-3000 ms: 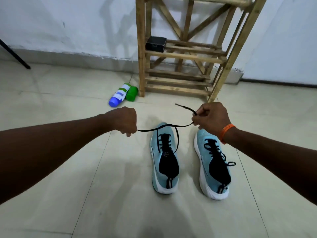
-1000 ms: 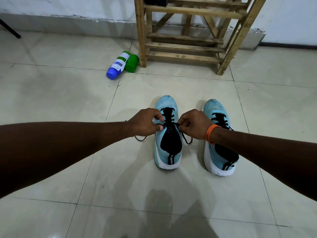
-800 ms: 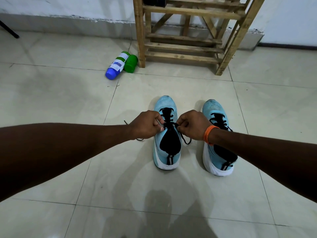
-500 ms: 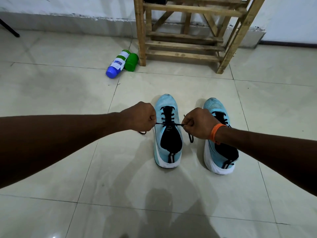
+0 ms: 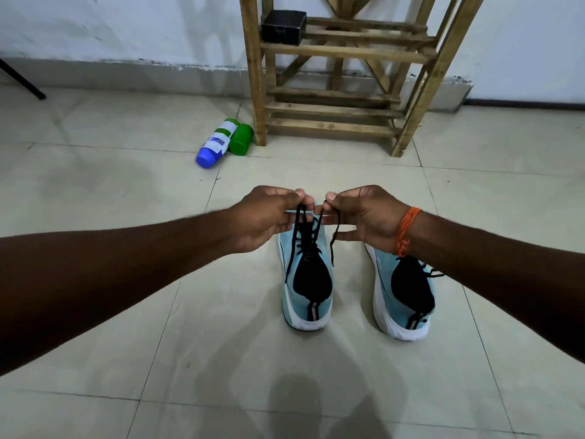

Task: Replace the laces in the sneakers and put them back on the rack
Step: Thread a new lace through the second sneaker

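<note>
Two light-blue sneakers stand side by side on the tiled floor, heels toward me. Over the left sneaker [image 5: 305,299], my left hand [image 5: 266,217] pinches one strand of its black lace [image 5: 308,229], and my right hand [image 5: 364,215] pinches the other strand. Both strands are lifted above the shoe's front, and loose ends hang down on either side. The right sneaker [image 5: 405,299] is laced in black, with its front hidden under my right wrist. The wooden rack [image 5: 335,112] stands against the wall beyond the shoes.
A blue-capped bottle [image 5: 215,144] and a green container [image 5: 241,139] lie on the floor left of the rack. A small black box [image 5: 283,26] sits on a rack shelf. A dark tripod leg [image 5: 23,80] shows at far left.
My hands had pulled the lace sideways low over the shoe; now they have come together and lifted both strands up above its front. The view has tilted up.
</note>
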